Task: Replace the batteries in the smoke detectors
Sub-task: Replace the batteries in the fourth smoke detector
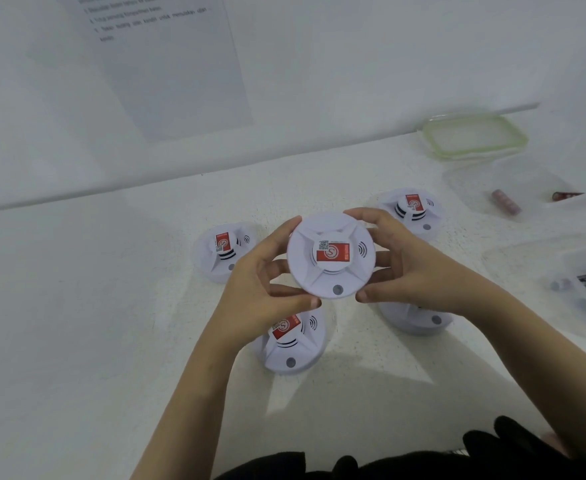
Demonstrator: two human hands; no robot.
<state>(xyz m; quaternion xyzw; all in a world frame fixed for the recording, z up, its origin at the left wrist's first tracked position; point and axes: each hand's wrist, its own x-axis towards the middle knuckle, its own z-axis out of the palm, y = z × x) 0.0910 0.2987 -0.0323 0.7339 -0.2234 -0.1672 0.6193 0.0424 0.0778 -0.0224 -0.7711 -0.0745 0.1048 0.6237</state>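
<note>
Both hands, left hand (267,282) and right hand (413,268), clamp a round white smoke detector (331,256); red label faces up.

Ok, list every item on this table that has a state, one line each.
held smoke detector: lifted off the table, gripped at its rim, closed, label up
left hand: fingers closed on the detector's left edge
right hand: closed on its right edge
four other detectors: resting on the table, closed
green-rimmed lid: off, lying flat
clear container: open, batteries inside
</note>
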